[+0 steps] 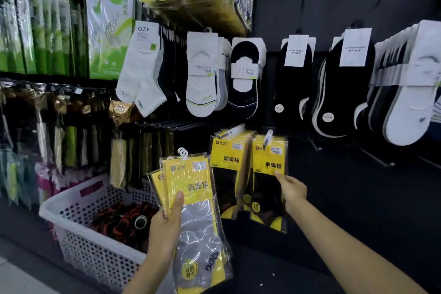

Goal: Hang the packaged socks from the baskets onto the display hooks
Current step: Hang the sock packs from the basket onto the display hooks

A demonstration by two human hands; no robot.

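My left hand (167, 227) grips a fanned stack of yellow sock packs (191, 188) with grey socks inside, white hangers at their top, held in front of the rack. My right hand (292, 190) pinches the front yellow pack of black socks (269, 162) hanging on a display hook (268, 137). A second bunch of the same yellow packs (226, 157) hangs on the hook just left of it.
A white perforated basket (78, 222) with dark and orange items stands low at the left. Rows of white and black socks (245, 79) hang above. Bare black hooks (377, 157) stick out to the right. Green and yellow packs fill the upper left.
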